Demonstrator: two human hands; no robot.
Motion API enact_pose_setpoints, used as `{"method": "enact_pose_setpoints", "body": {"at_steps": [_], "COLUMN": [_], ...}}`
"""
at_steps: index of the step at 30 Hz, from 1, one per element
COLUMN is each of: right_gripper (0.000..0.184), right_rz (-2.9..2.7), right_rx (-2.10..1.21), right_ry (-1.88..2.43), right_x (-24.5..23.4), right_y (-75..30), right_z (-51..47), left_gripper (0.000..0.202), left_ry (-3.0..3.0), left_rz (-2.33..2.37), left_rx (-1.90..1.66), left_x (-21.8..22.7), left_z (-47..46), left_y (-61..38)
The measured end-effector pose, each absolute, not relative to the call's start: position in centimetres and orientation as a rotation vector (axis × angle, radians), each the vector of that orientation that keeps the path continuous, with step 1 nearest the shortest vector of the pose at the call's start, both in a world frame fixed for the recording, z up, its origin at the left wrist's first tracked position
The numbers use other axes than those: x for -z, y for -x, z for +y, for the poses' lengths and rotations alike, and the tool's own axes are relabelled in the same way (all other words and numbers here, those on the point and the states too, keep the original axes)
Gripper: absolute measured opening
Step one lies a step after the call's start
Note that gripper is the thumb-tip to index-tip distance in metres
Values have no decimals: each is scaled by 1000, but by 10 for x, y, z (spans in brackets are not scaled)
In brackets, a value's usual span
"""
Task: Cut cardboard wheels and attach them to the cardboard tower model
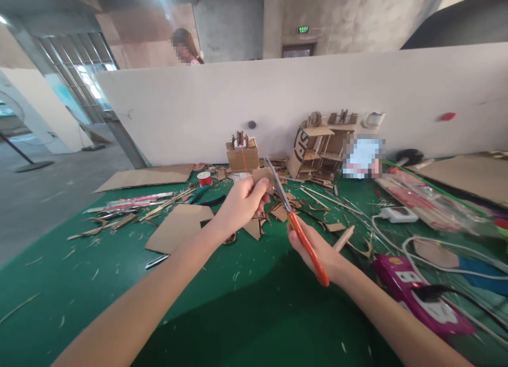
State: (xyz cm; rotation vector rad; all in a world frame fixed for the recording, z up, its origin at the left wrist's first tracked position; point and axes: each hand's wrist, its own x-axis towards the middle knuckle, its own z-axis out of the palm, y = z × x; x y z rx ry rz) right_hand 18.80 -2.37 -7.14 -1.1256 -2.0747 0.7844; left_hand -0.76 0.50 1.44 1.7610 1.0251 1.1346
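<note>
My left hand (pixel 243 202) is closed on a small piece of brown cardboard (pixel 263 175), held up above the green table (pixel 119 272). My right hand (pixel 317 250) grips orange-handled scissors (pixel 296 227). Their metal blades point up and away, and the tips meet the edge of the cardboard piece. Cardboard offcuts (pixel 278 213) lie on the table right under both hands.
Flat cardboard sheets (pixel 177 227) lie to the left, with a red tape roll (pixel 204 179) behind. Cardboard models (pixel 317 145) stand against the white partition (pixel 278 97). A purple power strip (pixel 420 295), white cables and a wooden stick (pixel 343 238) lie right. A person stands beyond the partition.
</note>
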Motion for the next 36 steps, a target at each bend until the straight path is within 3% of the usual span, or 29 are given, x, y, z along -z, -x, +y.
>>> {"method": "enact_pose_setpoints", "body": {"at_steps": [14, 36], "right_gripper": [35, 55], "right_rz": [-2017, -2068], "right_rx": [-776, -865], "right_ry": [1169, 985], "right_x": [74, 74], "right_y": [-182, -190], "right_z": [-24, -26], "left_gripper": [35, 37], "left_ry": [-1893, -2007], "left_rz": [1065, 1108], "left_rx": [-1075, -1030], "left_x": [-16, -22], "left_z": [10, 8], "left_y": [15, 22]}}
